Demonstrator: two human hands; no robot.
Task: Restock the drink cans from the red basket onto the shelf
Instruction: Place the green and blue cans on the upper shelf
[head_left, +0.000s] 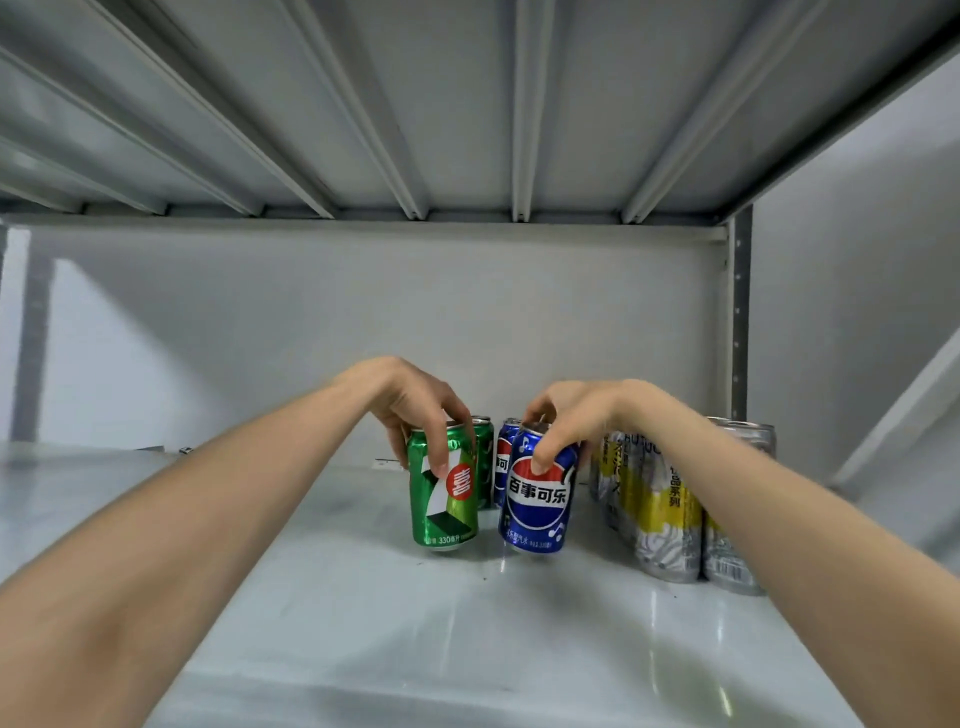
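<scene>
1. The left hand (410, 400) holds a green can (443, 488) from above; the fingers (439, 447) are curled around its rim and upper wall, closed on it. The can stands upright on the shelf (363, 623), or very close to it; I cannot tell if its base touches.
2. The right hand (566, 421) grips a blue can (537, 493) in the same way, fingers wrapped over the top. This can leans a little, so I judge it is not fully set down.
3. Behind each one stands another can of the same colour, and a group of yellow-and-silver cans (649, 514) stands just beside on the right.
4. The red basket is not in view.
5. These cans look full, so probably rather heavy for their size, with stiff but thin walls and a smooth, slippery surface.
6. A hold around the top rim works for short moves; squeezing the middle wall hard could dent it.
</scene>
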